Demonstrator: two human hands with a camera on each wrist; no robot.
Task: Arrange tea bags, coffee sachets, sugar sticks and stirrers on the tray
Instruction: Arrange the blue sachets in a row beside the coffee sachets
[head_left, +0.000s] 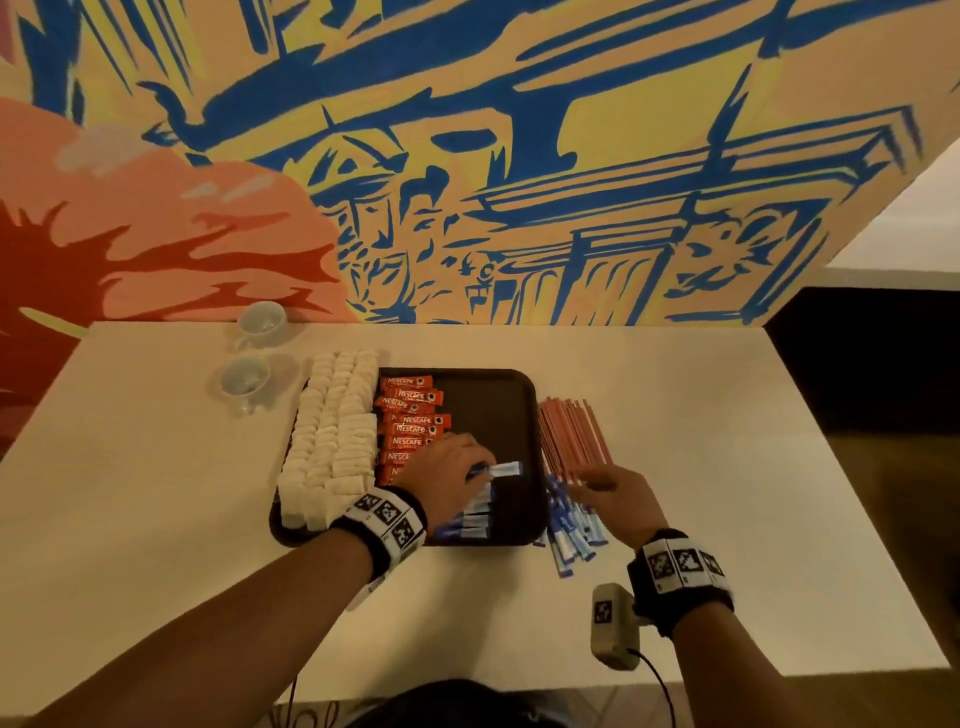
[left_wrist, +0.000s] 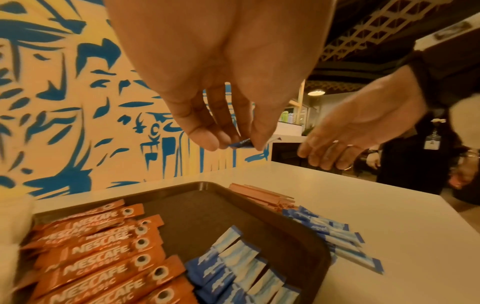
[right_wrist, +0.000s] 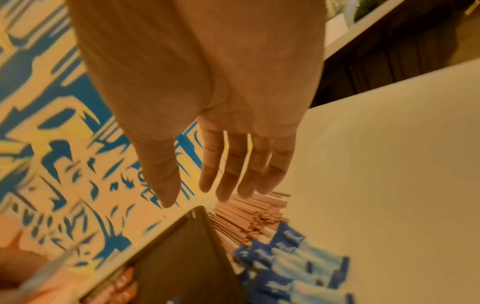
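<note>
The left hand (head_left: 448, 470) pinches one blue sugar stick (head_left: 503, 471) by its dark end between thumb and fingertips, holding it above the tray (head_left: 511, 387) over the far end of the short row of sugar sticks (left_wrist: 235, 265) already laid at the tray's near edge. The held stick's long axis runs across the tray, toward its right edge, which matches the lie of the row directly below the fingers, so the coming placement looks like a straight drop just beyond the last stick, beside the coffee sachets (head_left: 413, 423). The right hand (head_left: 615, 496) hovers with fingers straight and empty over the loose sugar sticks (head_left: 569, 525) on the table (head_left: 727, 467) just off the tray's right edge, with the stirrers (head_left: 571, 434) lying beyond its fingertips. It is the nearer hand for the next pick.
</note>
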